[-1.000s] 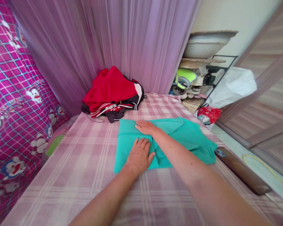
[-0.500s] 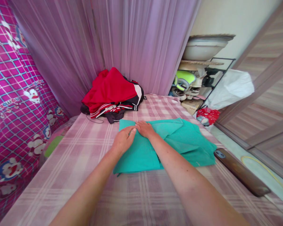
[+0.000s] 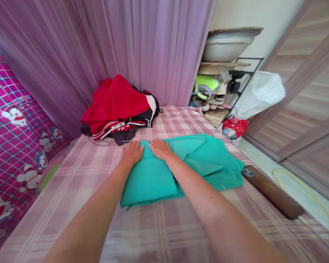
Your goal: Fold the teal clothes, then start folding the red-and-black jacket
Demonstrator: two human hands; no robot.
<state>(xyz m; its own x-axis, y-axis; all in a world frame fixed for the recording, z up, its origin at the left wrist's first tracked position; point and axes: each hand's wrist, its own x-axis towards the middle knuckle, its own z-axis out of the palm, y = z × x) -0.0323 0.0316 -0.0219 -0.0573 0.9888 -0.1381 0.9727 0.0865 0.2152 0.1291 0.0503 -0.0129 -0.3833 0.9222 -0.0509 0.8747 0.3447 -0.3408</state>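
Note:
A teal garment [image 3: 153, 179], folded over in layers, lies on the plaid bedsheet [image 3: 142, 233] in front of me. My left hand [image 3: 132, 152] rests flat at its far left corner, fingers stretched out and partly over the sheet. Close beside it, my right hand [image 3: 160, 148] presses on the garment's far edge with its fingers spread flat. Neither hand grips the cloth. My right forearm crosses over the middle of the garment and hides part of it. Loose folds lie on the garment's right half.
Red and black clothes [image 3: 117, 102] are heaped at the far left by the purple curtain [image 3: 159, 54]. A brown-backed phone [image 3: 272, 191] with a cable lies at the right edge. Beyond stand a shoe rack [image 3: 238, 93] with a basin [image 3: 227, 47] on top and a white bag [image 3: 260, 95].
My left hand has moved left, away from my right hand, and flattened out at the garment's corner. My right hand stays on the far edge. The view has shifted slightly.

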